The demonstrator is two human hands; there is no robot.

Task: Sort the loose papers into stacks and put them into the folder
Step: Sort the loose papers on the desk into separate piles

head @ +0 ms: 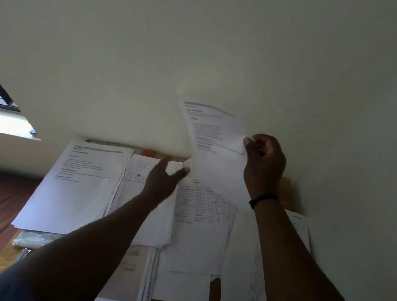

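Mid-sort: right hand [263, 159] pinching lifted sheet [215, 140], left hand [162, 181] open over desk papers [199, 206]. Next: pick matching stack [78, 179] probably.

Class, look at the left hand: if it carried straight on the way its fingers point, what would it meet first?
Probably the lower edge of the raised sheet that the right hand holds; the left hand is blurred, so depth is uncertain.

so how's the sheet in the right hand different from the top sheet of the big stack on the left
The held sheet is lifted off the desk and curved, pinched at its edge by the right hand; the stack's top sheet lies flat, and no hand touches it. Both are white with a grey bar above printed text.
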